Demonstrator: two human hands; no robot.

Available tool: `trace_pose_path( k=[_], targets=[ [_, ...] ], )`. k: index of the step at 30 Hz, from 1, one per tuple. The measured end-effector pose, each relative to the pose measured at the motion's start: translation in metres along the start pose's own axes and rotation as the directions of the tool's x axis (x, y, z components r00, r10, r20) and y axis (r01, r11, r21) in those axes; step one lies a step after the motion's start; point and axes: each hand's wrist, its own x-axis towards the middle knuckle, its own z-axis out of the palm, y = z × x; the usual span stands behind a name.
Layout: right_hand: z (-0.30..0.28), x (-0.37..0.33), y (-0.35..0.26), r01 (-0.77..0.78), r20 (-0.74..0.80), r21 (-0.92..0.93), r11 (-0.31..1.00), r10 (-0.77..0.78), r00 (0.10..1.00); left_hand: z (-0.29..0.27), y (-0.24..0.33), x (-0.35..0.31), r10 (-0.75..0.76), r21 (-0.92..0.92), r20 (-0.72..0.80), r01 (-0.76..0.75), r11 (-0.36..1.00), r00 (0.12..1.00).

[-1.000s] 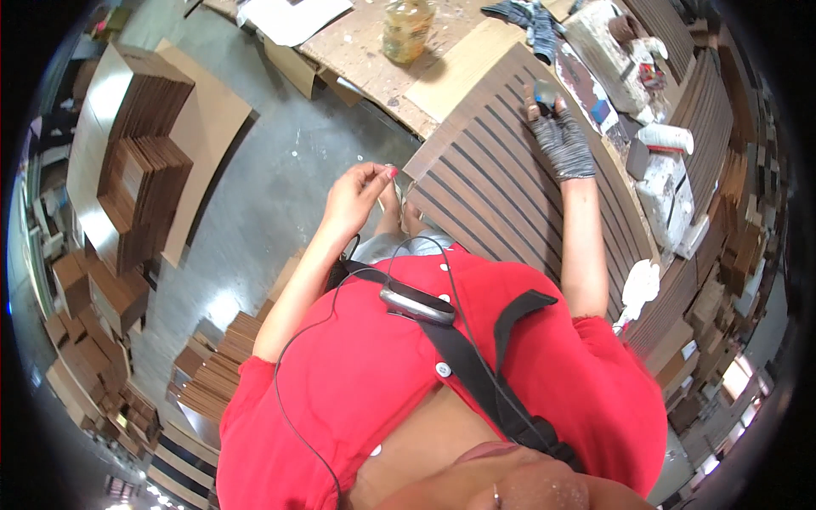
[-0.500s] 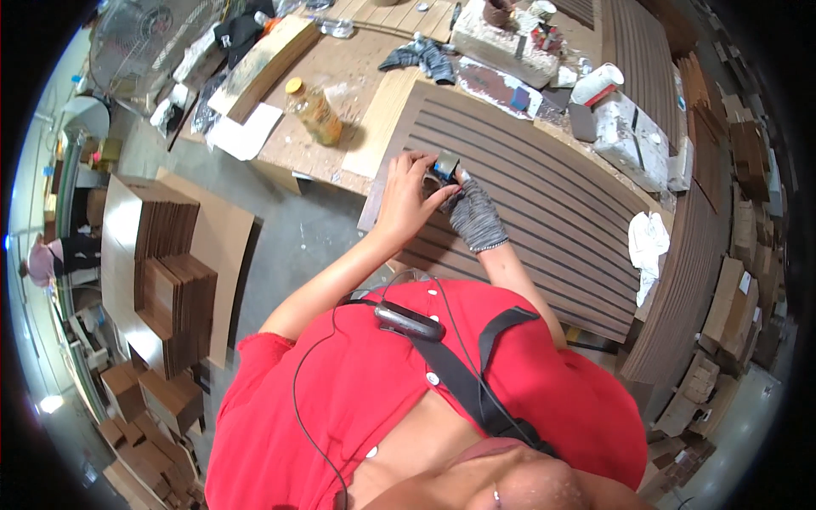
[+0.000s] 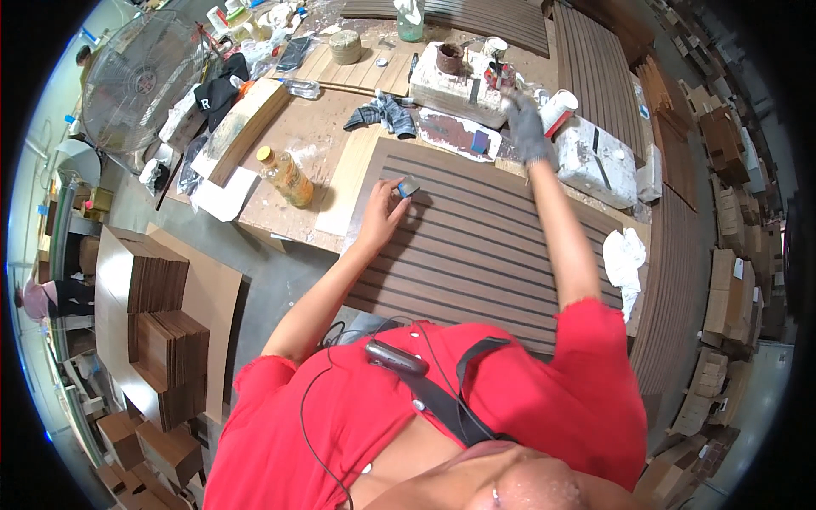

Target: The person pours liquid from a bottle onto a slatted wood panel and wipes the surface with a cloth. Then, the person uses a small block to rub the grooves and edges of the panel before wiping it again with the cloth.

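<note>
My bare left hand (image 3: 382, 212) is closed on a small grey, flat, square-ended piece with a blue part (image 3: 409, 185), its exact kind unclear. It is over the upper left part of a brown slatted wood panel (image 3: 484, 246) with dark grooves. My right hand (image 3: 530, 136), in a grey glove, reaches out past the panel's far edge. Its blurred fingers are beside a paint-spattered white block (image 3: 455, 95), near a small red and black item (image 3: 498, 76) on it. Whether those fingers grip anything cannot be made out. A white cup with a red band (image 3: 558, 109) is just right of the glove.
On the bench are a yellow-capped bottle (image 3: 287, 180), a crumpled grey glove (image 3: 382, 115), a brown pot (image 3: 450, 58) and a second white block (image 3: 592, 161). A white cloth (image 3: 625, 259) lies by the panel's right edge. Stacked brown boards (image 3: 157, 280) stand at left, near a fan (image 3: 140, 81).
My right hand has left the small piece and stretched far and to the right, toward the white block. My left hand keeps hold of the piece. The view has shifted, showing more of the bench's far side.
</note>
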Motion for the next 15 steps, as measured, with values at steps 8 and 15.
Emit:
trace_pose_path(
  k=[8, 15],
  targets=[
    [0.001, 0.184, 0.047, 0.357, 0.384, -0.870, 0.339, 0.013, 0.923, 0.005, -0.013, 0.004, 0.054, -0.010, -0.016, -0.054, 0.999, 0.998],
    [0.049, 0.211, 0.051, 0.225, 0.375, -0.861, 0.456, 0.272, 0.886, -0.005, -0.013, 0.003, 0.038, 0.031, -0.051, -0.036, 0.999, 0.998]
  ],
)
